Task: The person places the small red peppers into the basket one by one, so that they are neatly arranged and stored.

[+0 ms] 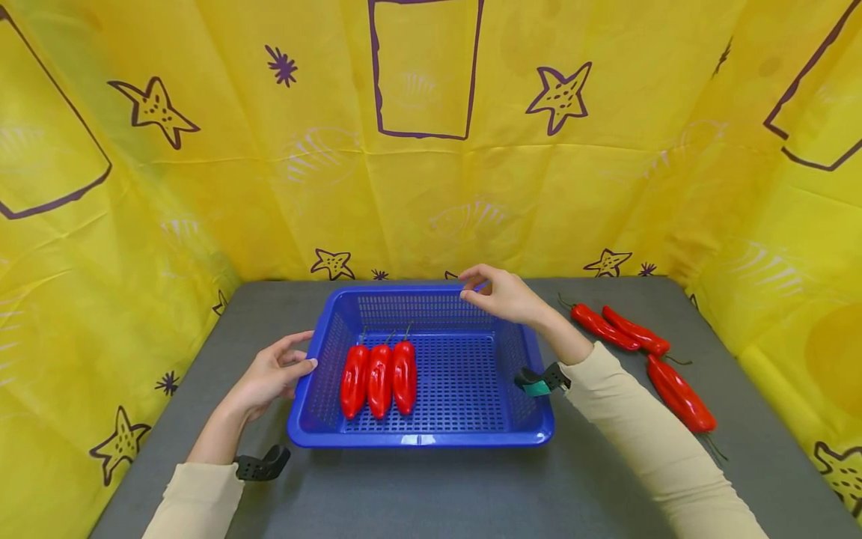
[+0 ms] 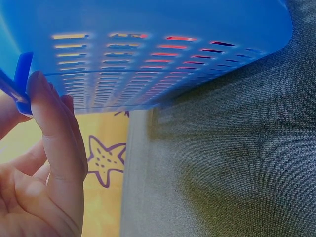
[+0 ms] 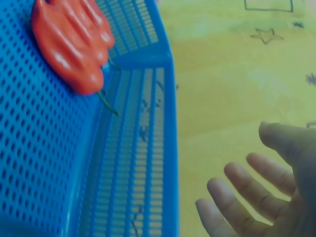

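Observation:
A blue plastic basket (image 1: 420,439) with slotted walls stands on the grey table. Inside, on its left half, three red peppers (image 1: 380,380) lie side by side with their stems toward the far wall. My left hand (image 1: 272,374) pinches the basket's left rim between thumb and fingers; the left wrist view shows the fingertips (image 2: 40,86) at that rim. Over the far right corner of the basket hovers my right hand (image 1: 501,293), its fingers loosely bent with nothing between them. In the right wrist view this hand (image 3: 266,192) appears apart from the basket wall.
Right of the basket, three more red peppers lie on the table (image 1: 417,498): two together toward the back (image 1: 604,327) (image 1: 636,329) and one nearer the front (image 1: 682,394). Yellow cloth (image 1: 431,202) with starfish drawings encloses the back and both sides.

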The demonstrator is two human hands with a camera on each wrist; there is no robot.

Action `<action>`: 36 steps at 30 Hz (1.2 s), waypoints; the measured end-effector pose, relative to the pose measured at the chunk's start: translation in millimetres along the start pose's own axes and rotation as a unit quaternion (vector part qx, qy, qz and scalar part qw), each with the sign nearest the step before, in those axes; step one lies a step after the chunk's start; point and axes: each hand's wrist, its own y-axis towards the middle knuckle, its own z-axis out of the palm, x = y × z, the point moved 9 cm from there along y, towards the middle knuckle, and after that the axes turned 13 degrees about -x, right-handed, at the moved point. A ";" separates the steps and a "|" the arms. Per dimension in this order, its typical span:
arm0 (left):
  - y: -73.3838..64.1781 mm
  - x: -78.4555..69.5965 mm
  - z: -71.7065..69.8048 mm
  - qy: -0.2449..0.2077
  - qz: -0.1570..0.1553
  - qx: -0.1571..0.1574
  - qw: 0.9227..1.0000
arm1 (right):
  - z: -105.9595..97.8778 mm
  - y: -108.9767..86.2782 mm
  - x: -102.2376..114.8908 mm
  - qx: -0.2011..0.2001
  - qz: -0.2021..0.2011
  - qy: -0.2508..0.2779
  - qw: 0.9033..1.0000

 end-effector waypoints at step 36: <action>0.5 1.0 0.6 0.000 0.000 -0.001 1.000 | -98.5 -51.2 -144.9 -0.148 0.103 0.018 0.984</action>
